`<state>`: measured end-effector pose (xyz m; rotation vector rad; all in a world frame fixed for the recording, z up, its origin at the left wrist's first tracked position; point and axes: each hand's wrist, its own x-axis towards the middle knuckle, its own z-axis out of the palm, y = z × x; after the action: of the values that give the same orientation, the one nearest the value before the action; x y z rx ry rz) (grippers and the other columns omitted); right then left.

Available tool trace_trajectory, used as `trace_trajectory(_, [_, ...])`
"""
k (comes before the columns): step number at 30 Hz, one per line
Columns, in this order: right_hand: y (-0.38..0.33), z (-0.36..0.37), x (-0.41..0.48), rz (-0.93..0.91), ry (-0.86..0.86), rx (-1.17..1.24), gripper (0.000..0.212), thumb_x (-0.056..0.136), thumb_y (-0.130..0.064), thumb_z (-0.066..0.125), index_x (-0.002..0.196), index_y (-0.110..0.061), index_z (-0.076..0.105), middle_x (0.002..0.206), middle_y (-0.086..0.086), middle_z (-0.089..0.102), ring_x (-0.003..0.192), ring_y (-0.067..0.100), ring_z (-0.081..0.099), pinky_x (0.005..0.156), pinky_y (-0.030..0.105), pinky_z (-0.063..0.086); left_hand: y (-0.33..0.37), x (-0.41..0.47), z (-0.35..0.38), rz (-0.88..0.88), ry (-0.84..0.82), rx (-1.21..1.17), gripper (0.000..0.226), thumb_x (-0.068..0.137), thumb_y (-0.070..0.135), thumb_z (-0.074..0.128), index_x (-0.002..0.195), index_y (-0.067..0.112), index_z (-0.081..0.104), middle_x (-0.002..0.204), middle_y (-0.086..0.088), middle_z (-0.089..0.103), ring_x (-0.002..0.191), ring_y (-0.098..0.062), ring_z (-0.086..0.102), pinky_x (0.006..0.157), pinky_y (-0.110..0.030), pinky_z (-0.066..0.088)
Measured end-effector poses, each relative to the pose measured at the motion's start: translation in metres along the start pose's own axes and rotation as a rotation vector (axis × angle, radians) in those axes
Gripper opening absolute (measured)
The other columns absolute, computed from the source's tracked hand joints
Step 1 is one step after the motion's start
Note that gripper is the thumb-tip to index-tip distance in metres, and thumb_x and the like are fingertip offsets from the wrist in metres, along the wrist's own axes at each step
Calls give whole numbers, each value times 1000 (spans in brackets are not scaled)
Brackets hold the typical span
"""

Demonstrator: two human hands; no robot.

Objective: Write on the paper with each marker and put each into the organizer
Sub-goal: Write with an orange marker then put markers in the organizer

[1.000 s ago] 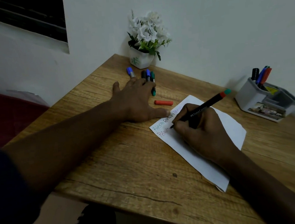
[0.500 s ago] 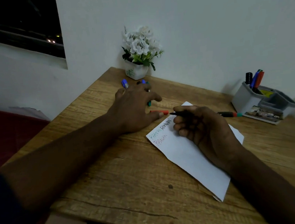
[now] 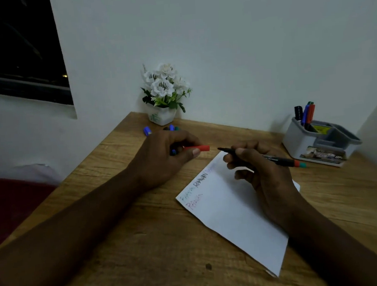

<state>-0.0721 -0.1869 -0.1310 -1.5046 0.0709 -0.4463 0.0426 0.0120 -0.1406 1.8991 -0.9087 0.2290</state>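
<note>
The paper lies at the table's centre, light and easily shifted. Above its 12 o'clock corner the right hand pinches an uncapped marker mid-barrel, tip pointing to 9 o'clock. It looks light, stiff and smooth, best gripped there. Just beyond the tip, the left hand pinches the red cap. At 2 o'clock stands the organizer.
</note>
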Motion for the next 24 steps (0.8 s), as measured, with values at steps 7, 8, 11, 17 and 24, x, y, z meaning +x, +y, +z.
trace_trajectory(7, [1,-2,1,-23,-23,-10,10,98,-8,60,97,-7,71,93,16,78,88,23,72,72,36,50,3,0,1,51,3,-45,20,91,24,73,111,25,76,100,16,73,100,-5,65,81,-15,50])
trace_trajectory(8, [1,-2,1,-18,-33,-9,11,98,-8,60,98,-7,71,93,16,78,88,23,72,72,36,51,3,-1,1,56,2,-49,20,91,23,73,111,25,76,100,16,73,100,-5,65,82,-16,51])
trace_trajectory(11, [3,-1,1,-1,-71,-28,12,98,-8,61,99,-7,72,94,16,78,89,22,72,73,36,52,6,-1,3,69,-22,-65,20,91,22,73,111,25,76,101,16,74,102,-3,65,84,-13,50])
trace_trajectory(17, [3,-2,2,-10,-46,35,7,93,-14,67,97,-8,68,92,15,78,88,22,71,74,36,50,5,-1,-1,81,25,-71,20,90,22,74,110,25,76,97,14,73,97,-6,65,79,-16,51])
trace_trajectory(24, [3,-1,0,18,-66,49,9,95,-12,65,99,-5,68,91,14,78,88,20,71,75,35,50,6,-1,0,100,-39,-83,18,91,19,73,108,23,77,97,13,73,98,-10,65,80,-15,49])
